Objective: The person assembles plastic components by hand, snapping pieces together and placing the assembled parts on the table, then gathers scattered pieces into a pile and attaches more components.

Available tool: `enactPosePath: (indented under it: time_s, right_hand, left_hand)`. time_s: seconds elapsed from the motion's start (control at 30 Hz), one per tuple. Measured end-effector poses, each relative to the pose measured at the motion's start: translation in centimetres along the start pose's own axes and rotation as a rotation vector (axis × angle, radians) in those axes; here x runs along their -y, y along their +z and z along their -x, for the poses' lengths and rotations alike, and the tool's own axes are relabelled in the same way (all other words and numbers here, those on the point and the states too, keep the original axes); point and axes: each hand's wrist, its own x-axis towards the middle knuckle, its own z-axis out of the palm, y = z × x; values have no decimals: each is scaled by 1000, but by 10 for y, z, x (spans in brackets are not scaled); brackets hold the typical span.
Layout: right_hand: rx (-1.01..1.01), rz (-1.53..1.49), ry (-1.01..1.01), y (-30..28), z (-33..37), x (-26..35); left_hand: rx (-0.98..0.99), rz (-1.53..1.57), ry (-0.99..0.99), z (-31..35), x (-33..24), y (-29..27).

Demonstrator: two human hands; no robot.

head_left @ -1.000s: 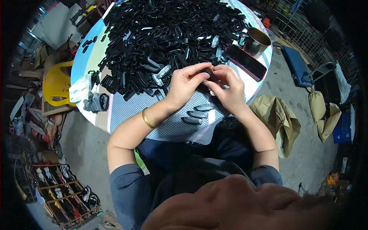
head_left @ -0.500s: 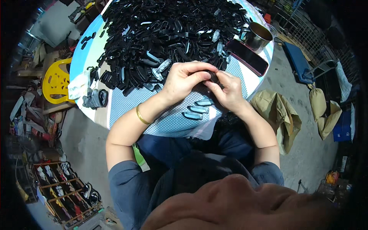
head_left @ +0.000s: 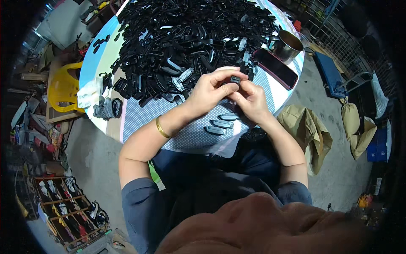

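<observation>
Both hands are raised over the near part of the table, their fingertips meeting at one small black plastic piece (head_left: 235,79). My left hand (head_left: 211,89) pinches it between thumb and forefinger. From the other side the thumb and fingers of my right hand (head_left: 252,100) grip it too; most of the piece is hidden by fingers. Just below the hands, three long, narrow black-and-grey plastic pieces (head_left: 220,124) lie side by side on the dotted tablecloth (head_left: 179,139). Beyond the hands spreads a big heap of similar black plastic parts (head_left: 169,51).
A dark-screened phone (head_left: 275,69) and a metal cup (head_left: 289,45) stand at the table's right. On the left edge lie a dark bundled cloth (head_left: 108,108) and a white bag (head_left: 89,94). A yellow chair (head_left: 63,91) is left, a brown sack (head_left: 306,131) right.
My fingers have shifted on the small piece, and its top now shows between them. The whole view has moved slightly, with the table sitting a little lower.
</observation>
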Motion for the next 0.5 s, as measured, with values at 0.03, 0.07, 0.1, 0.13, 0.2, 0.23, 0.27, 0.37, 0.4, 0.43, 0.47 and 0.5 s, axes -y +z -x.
enactPosePath:
  time_s: [0.03, 0.07, 0.1, 0.13, 0.2, 0.23, 0.27, 0.37, 0.4, 0.43, 0.47, 0.5]
  right_hand:
    - [35, -20, 37, -2, -1, 4]
    - [33, -18, 36, -3, -1, 8]
    - [-6, -123, 66, -3, -2, 11]
    - [-44, -228, 94, -3, -3, 14]
    - [30, -271, 138, -6, -4, 8]
    - [34, -367, 59, -6, -3, 9]
    - [38, -463, -22, -5, -2, 10]
    - [171, -767, -14, 2, 3, 23]
    - [213, -752, -38, 3, 7, 26]
    - [199, -822, -27, 7, 12, 30]
    - [172, -785, -70, 11, 18, 33]
    - [173, -699, -108, 13, 23, 33]
  left_hand:
    - [-41, -61, 88, 1, 0, 2]
    - [-38, -61, 90, 2, -2, 3]
    - [-83, -160, 125, 4, -7, 3]
    - [-129, -258, 162, 4, -10, 2]
    - [-125, -279, 227, 5, -10, 2]
    - [-92, -296, 201, 6, -11, 5]
    - [-60, -314, 175, 7, -12, 7]
    - [59, -401, 336, 13, -11, 19]
    - [78, -368, 331, 17, -12, 24]
    - [59, -366, 380, 18, -12, 27]
    - [55, -408, 417, 21, -13, 28]
    - [78, -431, 435, 25, -15, 29]
